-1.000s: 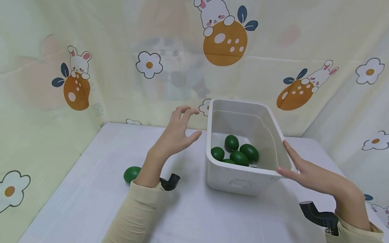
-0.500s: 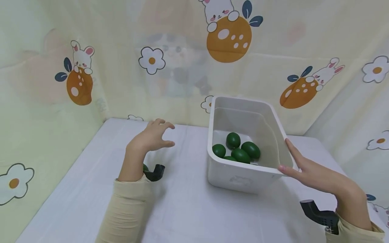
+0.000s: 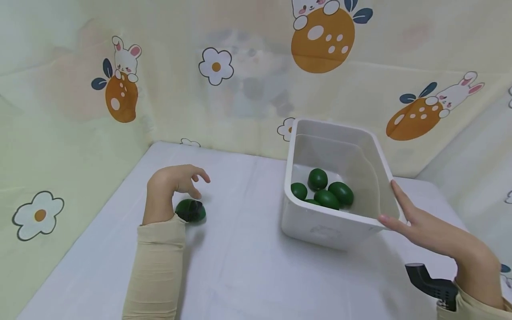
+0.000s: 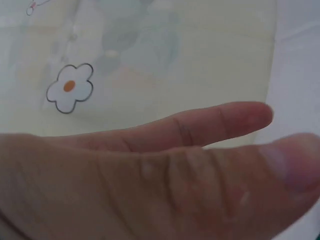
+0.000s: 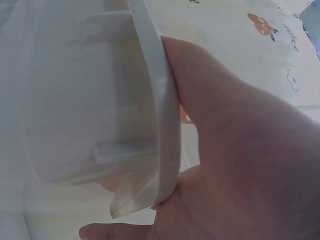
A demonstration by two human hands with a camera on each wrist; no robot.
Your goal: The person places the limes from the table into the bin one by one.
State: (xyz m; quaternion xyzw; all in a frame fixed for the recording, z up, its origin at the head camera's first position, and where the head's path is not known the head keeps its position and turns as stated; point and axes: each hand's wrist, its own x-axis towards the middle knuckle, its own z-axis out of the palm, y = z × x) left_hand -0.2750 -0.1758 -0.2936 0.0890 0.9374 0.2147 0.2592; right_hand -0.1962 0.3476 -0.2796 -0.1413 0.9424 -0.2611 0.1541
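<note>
In the head view my left hand (image 3: 176, 181) hovers over the left of the table, fingers loosely bent and holding nothing. A smooth, dark green egg-shaped fruit (image 3: 191, 210) lies just below its thumb, partly behind the sleeve and in shadow. The left wrist view shows the thumb and one extended finger (image 4: 220, 120) with a gap between them. My right hand (image 3: 420, 229) spans the near right corner of a white plastic bin (image 3: 320, 229), straight fingers against its outside and thumb by the front rim. Several similar green fruits (image 3: 327, 199) lie inside the bin.
A white cloth covers the table (image 3: 240, 266). Behind it hangs a cream curtain (image 3: 172, 102) printed with rabbits and flowers, close to the bin's back. A black wrist camera (image 3: 430, 282) sticks out from the right sleeve.
My left hand has moved left and down from beside the bin to the loose green fruit. The right hand stays at the bin's corner. The head view has shifted slightly.
</note>
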